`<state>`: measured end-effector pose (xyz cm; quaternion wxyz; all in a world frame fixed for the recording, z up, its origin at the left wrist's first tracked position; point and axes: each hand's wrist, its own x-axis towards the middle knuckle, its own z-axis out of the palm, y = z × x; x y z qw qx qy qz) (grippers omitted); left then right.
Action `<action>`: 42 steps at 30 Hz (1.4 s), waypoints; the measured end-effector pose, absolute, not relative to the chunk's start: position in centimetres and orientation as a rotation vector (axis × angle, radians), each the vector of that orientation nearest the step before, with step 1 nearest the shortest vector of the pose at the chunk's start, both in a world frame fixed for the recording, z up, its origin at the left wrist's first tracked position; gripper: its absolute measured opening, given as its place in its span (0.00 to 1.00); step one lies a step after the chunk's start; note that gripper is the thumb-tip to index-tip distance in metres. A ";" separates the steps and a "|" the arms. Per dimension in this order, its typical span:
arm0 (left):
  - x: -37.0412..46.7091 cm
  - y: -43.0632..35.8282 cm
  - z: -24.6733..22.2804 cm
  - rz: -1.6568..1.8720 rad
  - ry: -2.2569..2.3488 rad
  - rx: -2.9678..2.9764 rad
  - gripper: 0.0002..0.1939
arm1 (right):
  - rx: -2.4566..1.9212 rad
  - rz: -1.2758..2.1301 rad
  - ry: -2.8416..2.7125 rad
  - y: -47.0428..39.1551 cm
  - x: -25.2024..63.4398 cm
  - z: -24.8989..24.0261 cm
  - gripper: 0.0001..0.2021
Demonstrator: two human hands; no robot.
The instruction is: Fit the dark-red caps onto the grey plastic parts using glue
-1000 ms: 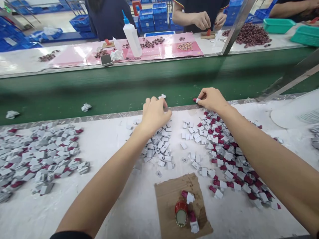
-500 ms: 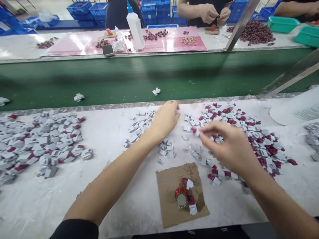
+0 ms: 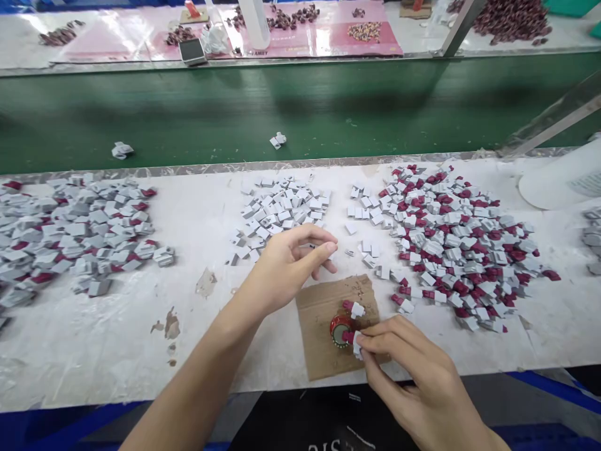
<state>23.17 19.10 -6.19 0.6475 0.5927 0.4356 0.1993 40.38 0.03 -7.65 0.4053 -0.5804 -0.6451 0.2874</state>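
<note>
My right hand (image 3: 399, 360) pinches a white and dark red piece (image 3: 357, 344), whose red end is over the bottle cap (image 3: 340, 331). That cap, red outside, rests on a square of brown cardboard (image 3: 319, 341). Another white and dark red piece (image 3: 357, 310) lies on the cardboard just above the cap. My left hand (image 3: 300, 257) is above the cardboard's top left corner, thumb and index finger close together; a small pale piece seems to be at their tips, mostly hidden. Beyond it lies a pile of small white pieces (image 3: 282, 203).
A heap of white and red pieces (image 3: 460, 250) spreads at the right, another pile (image 3: 79, 232) at the left. Behind are a green belt (image 3: 197, 119), a metal post (image 3: 460, 28) and a white container (image 3: 558, 181) at the right.
The view has tilted down. My right hand has moved from the right heap to the cap and holds a piece there. My left hand has come back from the white pile towards the cardboard.
</note>
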 end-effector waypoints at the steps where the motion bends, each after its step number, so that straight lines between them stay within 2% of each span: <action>1: 22.8 18.8 -6.4 0.453 1.020 1.344 0.08 | -1.462 0.716 -1.627 0.1 40.3 -7.6 0.13; 7: 21.5 17.6 -7.3 0.459 1.120 1.306 0.17 | -1.461 0.716 -1.598 0.1 40.2 -7.9 0.12; 13: 21.8 16.6 -7.1 0.491 1.073 1.322 0.13 | -1.479 0.697 -1.646 0.3 40.2 -7.2 0.12; 16: 22.3 16.3 -6.7 0.508 1.078 1.312 0.14 | -1.483 0.727 -1.566 0.4 40.6 -6.6 0.11; 20: 23.3 16.0 -5.9 0.524 0.988 1.227 0.13 | -1.493 0.929 -1.083 1.4 42.5 -6.6 0.09; 23: 24.5 15.6 -5.3 0.503 0.856 1.107 0.10 | -1.342 1.051 -0.668 2.9 43.9 -7.1 0.04; 26: 25.8 15.2 -4.8 0.504 0.756 1.041 0.08 | -1.205 1.117 -0.477 4.3 44.4 -7.5 0.04; 33: 26.9 14.8 -5.4 0.500 0.707 1.014 0.07 | -1.221 1.149 -0.400 4.6 44.5 -7.9 0.06; 42: 26.7 15.0 -5.1 0.533 0.751 1.055 0.08 | -1.168 1.227 -0.460 4.7 44.8 -8.3 0.03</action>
